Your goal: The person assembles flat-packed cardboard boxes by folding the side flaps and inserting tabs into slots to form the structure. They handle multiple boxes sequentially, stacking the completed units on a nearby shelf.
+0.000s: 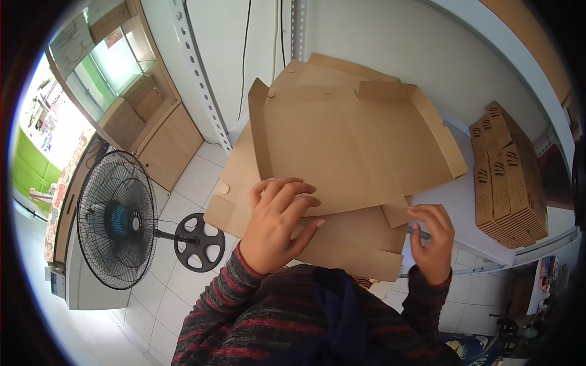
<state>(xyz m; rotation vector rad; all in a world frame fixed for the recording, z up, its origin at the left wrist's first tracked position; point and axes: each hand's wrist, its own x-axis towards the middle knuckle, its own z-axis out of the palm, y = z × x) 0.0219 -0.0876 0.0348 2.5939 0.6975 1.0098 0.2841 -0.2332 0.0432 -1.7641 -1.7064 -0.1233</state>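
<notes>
A partly folded brown cardboard box (323,137) lies in front of me, its left, far and right walls raised. Flat cardboard sheets (357,235) lie beneath it and stick out on the near and left sides. My left hand (274,222) is over the box's near left corner, with bent fingers spread and the thumb apart. Beside a small flap (398,211) at the near right corner is my right hand (433,241); its fingers are curved and the thumb stands away from them. The fingertips seem to brush that flap, though contact is hard to tell.
Stacked folded cardboard boxes (506,177) stand on the white shelf (455,207) to the right. A perforated metal post (204,79) rises at the far left of the cardboard. On the tiled floor to the left is a black standing fan (119,219), near a wooden cabinet (168,146).
</notes>
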